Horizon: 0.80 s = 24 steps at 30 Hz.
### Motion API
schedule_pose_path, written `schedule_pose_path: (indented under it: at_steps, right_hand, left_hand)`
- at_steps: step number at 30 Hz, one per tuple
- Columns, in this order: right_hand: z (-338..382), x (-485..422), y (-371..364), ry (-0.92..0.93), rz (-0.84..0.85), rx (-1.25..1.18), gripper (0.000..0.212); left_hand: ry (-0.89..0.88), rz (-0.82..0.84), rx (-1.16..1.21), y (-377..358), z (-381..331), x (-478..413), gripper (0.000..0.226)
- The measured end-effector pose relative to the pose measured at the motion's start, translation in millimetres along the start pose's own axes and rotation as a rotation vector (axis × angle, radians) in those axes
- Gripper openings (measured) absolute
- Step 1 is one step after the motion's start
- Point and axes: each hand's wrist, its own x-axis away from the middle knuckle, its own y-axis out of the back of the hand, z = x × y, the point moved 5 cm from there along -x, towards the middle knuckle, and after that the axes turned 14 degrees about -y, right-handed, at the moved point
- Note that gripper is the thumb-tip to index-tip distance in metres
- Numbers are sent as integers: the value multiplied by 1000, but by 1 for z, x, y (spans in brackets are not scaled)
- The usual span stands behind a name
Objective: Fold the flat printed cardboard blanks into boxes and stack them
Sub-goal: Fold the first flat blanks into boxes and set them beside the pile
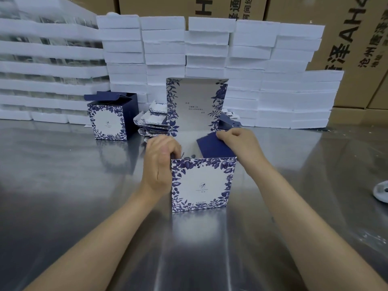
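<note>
I am standing a blue flower box (202, 183) on the shiny table (63, 196) right in front of me. My left hand (160, 164) is curling around its 9 o'clock wall. My right hand (239, 143) is pinching the dark blue flap (214, 147) at 1 o'clock. A done box (109, 119) is sitting at 11 o'clock, and flat blanks (152, 120) are piling up at 12 o'clock.

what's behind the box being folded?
Behind the box, its raised lid hides most of a pile of flat blanks. Their edges show on both sides. Farther back stand white foam stacks. How deep the pile goes is hidden.
</note>
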Motion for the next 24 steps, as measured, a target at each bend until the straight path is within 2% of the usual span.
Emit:
schedule_pose_path:
  at_steps: [2,4,6,8,11,15,19,21,24]
  right_hand:
    - [2,-1,-1,43,7,11,21]
    - [4,0,-3,71,84,-55,52]
    - [6,0,-3,134,137,-147,64]
    - [7,0,0,185,127,-133,53]
    - [10,0,1,236,126,-88,13]
    - [11,-3,6,320,136,23,15]
    - [11,-3,9,173,130,50,37]
    - [13,-1,7,90,198,30,29]
    - [14,5,2,60,369,111,46]
  left_hand:
    - [-14,-35,75,-2,-3,7,47]
    - [13,-80,170,-6,-1,11,38]
    - [60,-101,228,-10,4,13,36]
    - [100,-90,249,-11,7,15,39]
    - [90,-30,199,-8,7,14,46]
    - [34,76,101,-9,2,13,59]
    - [116,64,159,-13,2,14,60]
    - [139,33,189,-13,3,15,50]
    - [138,12,182,-13,4,17,49]
